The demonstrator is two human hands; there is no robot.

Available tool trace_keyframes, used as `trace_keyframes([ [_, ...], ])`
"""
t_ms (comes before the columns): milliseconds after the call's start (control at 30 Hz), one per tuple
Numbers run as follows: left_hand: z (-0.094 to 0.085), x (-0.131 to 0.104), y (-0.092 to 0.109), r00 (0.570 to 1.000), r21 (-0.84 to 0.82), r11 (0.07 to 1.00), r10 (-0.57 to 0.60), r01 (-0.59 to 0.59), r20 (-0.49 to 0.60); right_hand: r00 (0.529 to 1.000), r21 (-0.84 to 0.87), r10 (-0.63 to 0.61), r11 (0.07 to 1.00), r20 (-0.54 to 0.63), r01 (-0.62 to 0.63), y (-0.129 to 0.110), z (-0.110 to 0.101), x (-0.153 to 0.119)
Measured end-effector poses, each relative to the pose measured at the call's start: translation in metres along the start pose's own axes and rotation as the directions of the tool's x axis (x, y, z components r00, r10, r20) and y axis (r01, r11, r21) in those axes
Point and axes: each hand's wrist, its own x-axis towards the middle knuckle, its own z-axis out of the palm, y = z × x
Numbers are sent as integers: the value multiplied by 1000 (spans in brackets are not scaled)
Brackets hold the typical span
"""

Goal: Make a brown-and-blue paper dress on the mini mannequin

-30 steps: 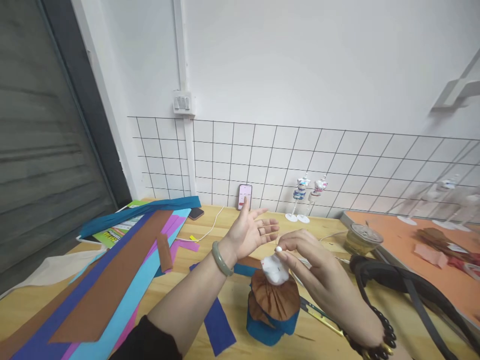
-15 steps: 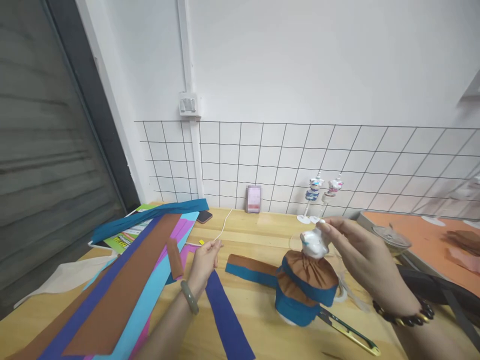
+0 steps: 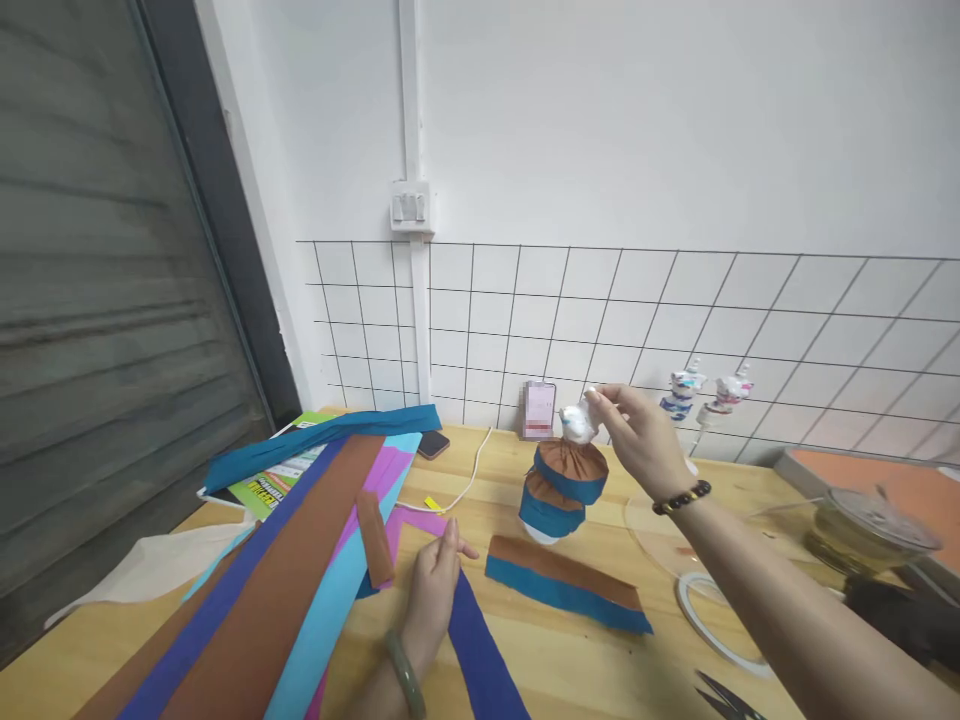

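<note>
My right hand (image 3: 634,430) pinches the white head of a small figurine (image 3: 577,425), which has a tiered skirt of brown and blue crepe paper (image 3: 571,480). A white base peeks out under the skirt. To the left, my left hand (image 3: 435,585) is at the table with thumb and forefinger apart and nothing visible between them; its other fingers are curled. A dark blue paper strip (image 3: 487,645) runs from beside that hand toward me. Between the hands and me lies a brown and blue double strip (image 3: 566,585).
Long paper strips (image 3: 277,580) in several colours cover the left side over a green booklet (image 3: 259,490). A phone (image 3: 538,410) leans at the wall, near a white cable (image 3: 480,465). Scissors (image 3: 724,695), a tape roll (image 3: 720,630) and two decorated sticks (image 3: 682,395) are at right.
My right hand has carried the figurine back and left, away from the double strip and scissors. My left thumb and forefinger have parted. The camera view has shifted.
</note>
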Motion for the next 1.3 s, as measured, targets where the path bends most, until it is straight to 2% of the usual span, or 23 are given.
trace_keyframes([
  [133,1,-4,0,999,32,999,10,-9,-34,999,19,-16,1000,43,15,9,22,8],
  [300,3,-6,1,999,43,999,8,-6,-49,994,52,7,999,111,-13,13,34,8],
  [767,4,-2,-12,998,141,989,32,-39,52,983,232,134,959,129,-161,16,40,4],
  [967,4,-1,-14,997,154,987,36,-47,72,976,304,125,936,180,-176,18,42,3],
  [1300,4,-2,-12,997,146,989,17,-29,79,973,333,144,921,182,-199,21,42,4],
])
